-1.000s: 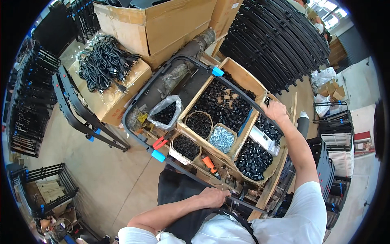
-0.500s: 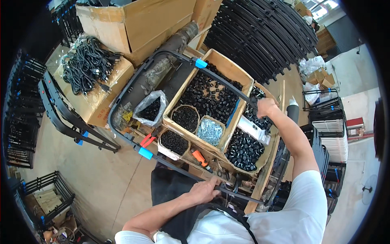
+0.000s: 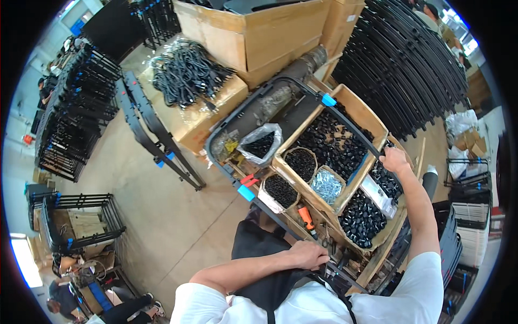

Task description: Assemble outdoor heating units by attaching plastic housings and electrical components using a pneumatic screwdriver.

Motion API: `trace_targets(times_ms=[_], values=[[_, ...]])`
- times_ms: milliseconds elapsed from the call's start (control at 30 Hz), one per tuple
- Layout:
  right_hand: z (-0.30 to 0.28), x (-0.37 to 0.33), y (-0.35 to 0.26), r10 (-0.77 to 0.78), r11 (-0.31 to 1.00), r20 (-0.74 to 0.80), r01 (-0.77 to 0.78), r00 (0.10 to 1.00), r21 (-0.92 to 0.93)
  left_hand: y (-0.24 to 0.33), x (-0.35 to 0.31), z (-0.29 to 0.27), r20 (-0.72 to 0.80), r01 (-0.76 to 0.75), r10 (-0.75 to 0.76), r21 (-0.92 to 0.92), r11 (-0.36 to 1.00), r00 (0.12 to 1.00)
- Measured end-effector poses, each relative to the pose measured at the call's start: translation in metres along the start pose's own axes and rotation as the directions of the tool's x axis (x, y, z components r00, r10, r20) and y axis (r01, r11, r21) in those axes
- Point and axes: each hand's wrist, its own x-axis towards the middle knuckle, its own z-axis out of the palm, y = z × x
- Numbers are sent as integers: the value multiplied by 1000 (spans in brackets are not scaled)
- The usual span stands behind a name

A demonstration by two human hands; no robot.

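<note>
A black U-shaped tubular frame with bright blue wraps lies across a bench of wooden bins, its curved end far left. My left hand is closed around its near bar, close to my apron. Out at the right, my right hand is closed at the end of its far bar, above a bin of black knob-headed parts. Below that bar, a large wooden bin holds small black plastic pieces, a tub of silver screws and a tub of dark screws. My fingertips are partly hidden.
On the bench are an orange-handled tool, red-handled pliers and a plastic bag of black parts. Bundled black cables lie on a carton at left, near leaning black frames. More frames are stacked behind.
My view has turned left, so the bench and frame appear farther right and more of the left side shows. Both hands stay on the frame.
</note>
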Motion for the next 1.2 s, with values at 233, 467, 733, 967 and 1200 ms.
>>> trace_targets(times_ms=[233, 467, 733, 967, 1200], values=[[57, -76, -66, -10, 997, -478, -26, 878, -68, -17, -18, -9, -325, -300, 327, 132, 945, 887], [-26, -305, -250, -422, 788, -34, 385, 906, 480, -163, -116, -328, -989, 124, -130, -139, 983, -77], [15, -327, -288, 41, 968, 155, -78, 987, 240, -269, -202, -532, -771, 396, -630, -609, 687, -91], [6, -338, -321, 235, 971, 413, -228, 880, -67, -278, -200, -557, -906, -381, -424, -395, 836, 9], [11, -328, -325, 301, 949, 477, -308, 826, -65, -117, -262, -499, -992, -733, -15, 80, 676, -121]])
